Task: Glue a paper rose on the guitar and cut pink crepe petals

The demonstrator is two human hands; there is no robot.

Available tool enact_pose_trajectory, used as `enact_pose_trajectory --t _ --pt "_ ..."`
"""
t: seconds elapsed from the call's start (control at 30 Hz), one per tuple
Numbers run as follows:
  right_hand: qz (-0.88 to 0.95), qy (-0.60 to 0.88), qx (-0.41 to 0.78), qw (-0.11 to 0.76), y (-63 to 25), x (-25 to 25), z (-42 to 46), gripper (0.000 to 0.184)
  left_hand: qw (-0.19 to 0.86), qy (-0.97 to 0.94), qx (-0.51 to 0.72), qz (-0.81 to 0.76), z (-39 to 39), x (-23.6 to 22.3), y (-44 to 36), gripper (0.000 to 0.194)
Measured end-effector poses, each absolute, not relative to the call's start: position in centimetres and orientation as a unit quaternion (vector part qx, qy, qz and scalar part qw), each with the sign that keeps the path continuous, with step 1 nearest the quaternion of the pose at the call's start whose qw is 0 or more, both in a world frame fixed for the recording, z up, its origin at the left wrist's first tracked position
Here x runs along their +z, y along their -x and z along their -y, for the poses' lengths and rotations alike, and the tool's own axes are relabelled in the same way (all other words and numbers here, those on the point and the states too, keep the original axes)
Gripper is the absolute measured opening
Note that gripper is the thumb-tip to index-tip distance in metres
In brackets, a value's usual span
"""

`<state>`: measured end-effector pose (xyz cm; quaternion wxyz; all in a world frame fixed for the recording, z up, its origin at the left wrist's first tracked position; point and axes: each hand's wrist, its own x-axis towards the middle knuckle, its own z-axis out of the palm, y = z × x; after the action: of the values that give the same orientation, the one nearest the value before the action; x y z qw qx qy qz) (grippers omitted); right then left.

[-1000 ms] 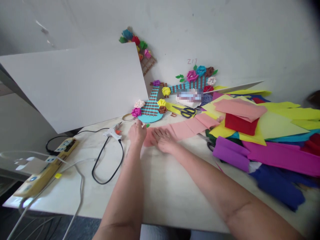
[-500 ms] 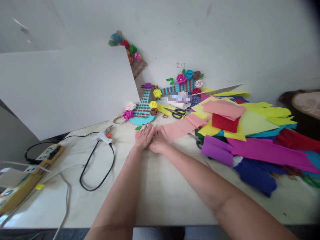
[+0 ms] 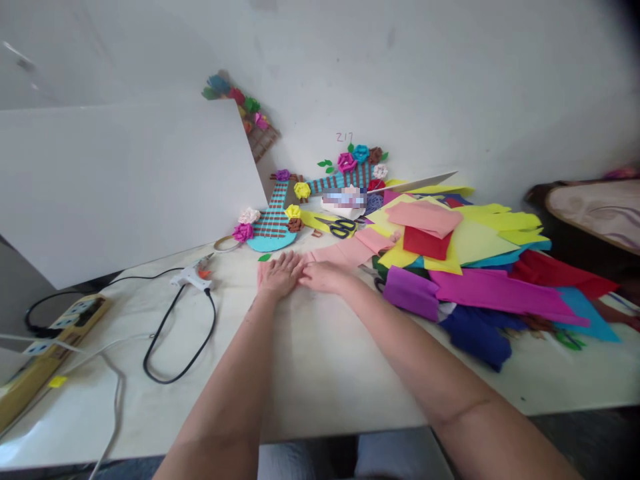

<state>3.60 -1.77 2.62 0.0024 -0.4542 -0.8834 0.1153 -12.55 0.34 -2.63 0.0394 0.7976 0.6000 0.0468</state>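
Observation:
A strip of salmon-pink crepe paper [image 3: 345, 248] lies across the table, its creased far end reaching the coloured pile. My left hand [image 3: 283, 275] rests flat on the strip's near left end, palm down, fingers spread. Right beside it my right hand [image 3: 323, 277] lies low over the strip's lower edge, fingers stretched leftward to the left hand's fingertips; its palm is hidden. Just beyond the left hand sits a small green paper leaf [image 3: 265, 257]. Behind it stands a blue paper guitar [image 3: 273, 241] with brown strips and paper flowers. Black-handled scissors [image 3: 343, 228] lie beyond the strip.
A white glue gun [image 3: 193, 277] with a looped black cord lies at left, near a yellow power strip [image 3: 75, 320]. Coloured crepe paper sheets [image 3: 500, 287] are heaped at right. A white board [image 3: 125, 187] leans at back left; a tape ring [image 3: 227, 244] lies below it.
My hands have drawn apart from their overlap and now lie side by side on the pink strip. The left fingers have spread. The whole view has shifted slightly right.

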Motion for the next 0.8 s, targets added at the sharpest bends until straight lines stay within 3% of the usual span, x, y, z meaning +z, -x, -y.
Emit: enact_pose_trajectory --t 0.07,0.27,0.37,0.63,0.8 --pt "0.860 0.506 0.063 0.014 -6.0 4.1 1.3 0.042 0.042 -0.785 0.045 -0.616 -0.3 -2.5 12.2 0.052" --pt "0.724 0.682 0.029 -0.102 -12.1 5.2 -1.7 0.037 0.043 -0.770 0.043 -0.635 -0.3 -2.2 11.6 0.062" --pt "0.712 0.683 0.051 -0.154 -13.3 4.5 -2.2 0.039 0.041 -0.770 0.040 -0.636 -0.1 -2.1 11.6 0.066" --pt "0.719 0.678 0.070 -0.137 -11.9 3.9 -1.4 0.044 0.039 -0.772 0.037 -0.633 -0.1 -2.1 11.7 0.067" --pt "0.743 0.635 0.091 -0.191 -11.0 3.9 -1.0 0.045 0.031 -0.773 0.043 -0.632 -0.2 -2.3 11.7 0.067"
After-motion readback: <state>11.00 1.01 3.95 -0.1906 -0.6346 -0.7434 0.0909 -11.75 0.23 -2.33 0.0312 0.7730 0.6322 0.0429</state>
